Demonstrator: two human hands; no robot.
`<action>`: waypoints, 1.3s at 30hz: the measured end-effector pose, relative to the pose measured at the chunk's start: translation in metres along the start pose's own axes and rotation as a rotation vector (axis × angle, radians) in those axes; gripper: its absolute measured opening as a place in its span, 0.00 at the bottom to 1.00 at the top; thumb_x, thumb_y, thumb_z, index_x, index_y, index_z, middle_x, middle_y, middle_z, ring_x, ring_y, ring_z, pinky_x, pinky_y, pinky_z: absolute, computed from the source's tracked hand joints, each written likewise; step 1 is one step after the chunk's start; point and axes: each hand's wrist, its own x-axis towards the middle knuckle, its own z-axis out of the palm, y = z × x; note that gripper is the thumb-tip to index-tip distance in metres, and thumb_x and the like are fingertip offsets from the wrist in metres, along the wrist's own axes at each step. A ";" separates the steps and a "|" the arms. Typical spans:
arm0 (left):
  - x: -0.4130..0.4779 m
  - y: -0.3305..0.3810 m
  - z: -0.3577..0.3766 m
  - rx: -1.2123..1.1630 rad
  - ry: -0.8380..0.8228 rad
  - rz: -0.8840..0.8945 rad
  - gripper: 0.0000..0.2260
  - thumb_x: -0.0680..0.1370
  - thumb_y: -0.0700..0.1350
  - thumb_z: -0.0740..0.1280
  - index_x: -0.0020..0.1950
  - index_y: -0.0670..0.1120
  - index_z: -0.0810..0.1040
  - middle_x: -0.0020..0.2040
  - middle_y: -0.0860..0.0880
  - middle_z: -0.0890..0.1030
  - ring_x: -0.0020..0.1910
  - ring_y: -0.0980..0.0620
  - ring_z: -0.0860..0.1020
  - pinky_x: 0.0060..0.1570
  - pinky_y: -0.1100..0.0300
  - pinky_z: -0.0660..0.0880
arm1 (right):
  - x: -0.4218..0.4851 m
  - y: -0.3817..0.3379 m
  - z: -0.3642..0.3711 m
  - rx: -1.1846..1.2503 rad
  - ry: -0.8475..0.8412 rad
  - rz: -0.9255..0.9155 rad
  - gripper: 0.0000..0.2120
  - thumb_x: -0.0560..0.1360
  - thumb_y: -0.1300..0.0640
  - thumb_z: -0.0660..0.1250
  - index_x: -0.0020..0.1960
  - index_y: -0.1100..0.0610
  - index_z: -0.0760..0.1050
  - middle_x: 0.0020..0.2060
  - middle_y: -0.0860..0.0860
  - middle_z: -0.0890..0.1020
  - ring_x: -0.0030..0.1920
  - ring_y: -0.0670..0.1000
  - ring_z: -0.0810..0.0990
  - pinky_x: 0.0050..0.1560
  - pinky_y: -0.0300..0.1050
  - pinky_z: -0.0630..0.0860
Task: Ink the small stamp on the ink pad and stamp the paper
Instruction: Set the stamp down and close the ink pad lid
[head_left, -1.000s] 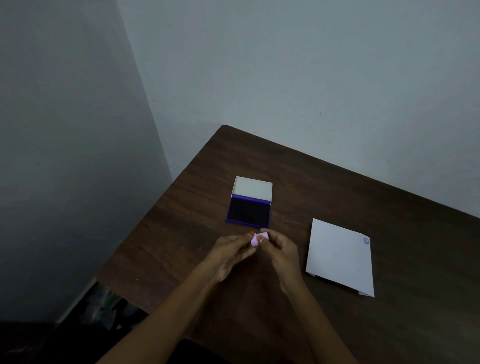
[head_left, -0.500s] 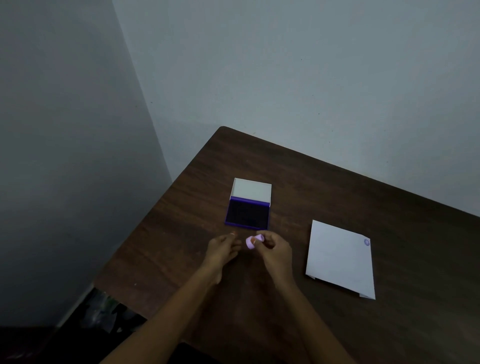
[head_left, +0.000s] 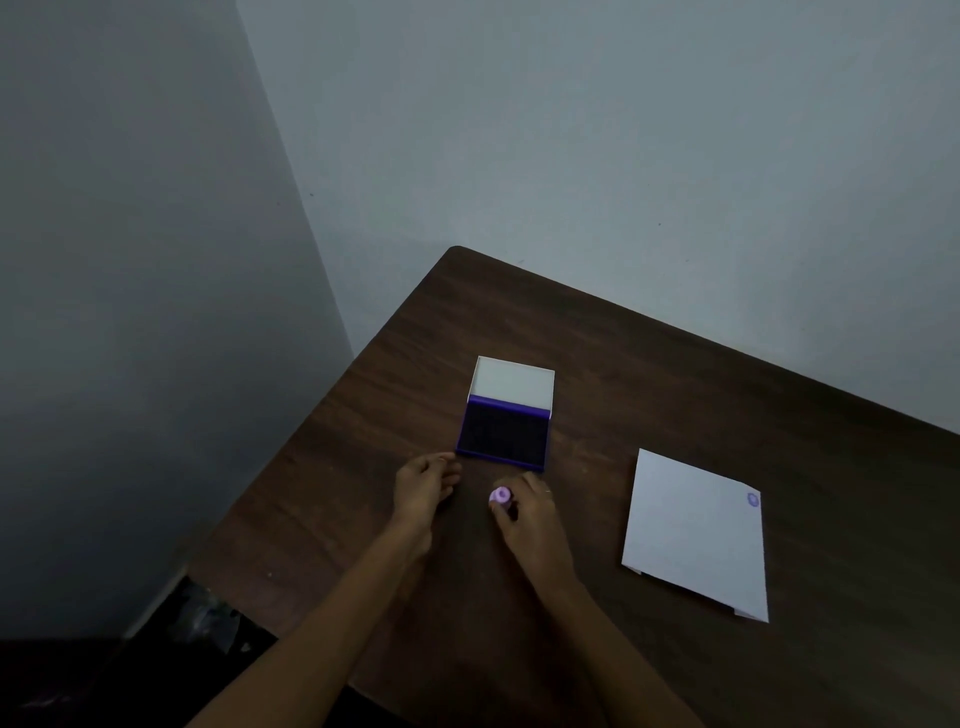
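Two bare hands reach over a dark wooden tabletop set into a corner of grey walls. Right hand: thumb and fingers pinched around a small lilac stamp, its round end turned up toward the camera, held just in front of the ink pad. Left hand: loosely curled, grasping nothing, fingertips close to the pad's near left corner; whether it rests on the wood cannot be told. Ink pad: purple case, dark inking surface exposed, white lid hinged back on the far side. Paper: white sheet lying flat, well to the right of the hands, bearing one small purple mark near its far right corner.
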 end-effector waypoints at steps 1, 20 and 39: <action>0.002 0.000 0.002 0.006 0.005 0.005 0.09 0.79 0.39 0.58 0.53 0.41 0.77 0.43 0.47 0.79 0.43 0.52 0.77 0.42 0.63 0.74 | 0.000 0.001 0.001 0.009 -0.022 0.012 0.16 0.75 0.57 0.64 0.62 0.58 0.71 0.62 0.55 0.75 0.62 0.50 0.71 0.66 0.44 0.67; 0.082 0.066 0.064 0.424 -0.023 0.273 0.16 0.78 0.39 0.62 0.65 0.41 0.68 0.64 0.40 0.73 0.61 0.45 0.73 0.56 0.55 0.71 | 0.114 0.010 -0.067 0.395 0.233 0.267 0.19 0.77 0.55 0.60 0.67 0.58 0.64 0.65 0.57 0.73 0.64 0.54 0.72 0.63 0.49 0.71; 0.073 0.084 0.064 0.432 -0.081 0.343 0.16 0.78 0.40 0.61 0.65 0.45 0.67 0.63 0.42 0.73 0.49 0.52 0.72 0.41 0.60 0.74 | 0.107 -0.010 -0.075 0.430 0.237 0.215 0.22 0.77 0.56 0.61 0.69 0.53 0.60 0.67 0.56 0.70 0.66 0.54 0.69 0.63 0.51 0.72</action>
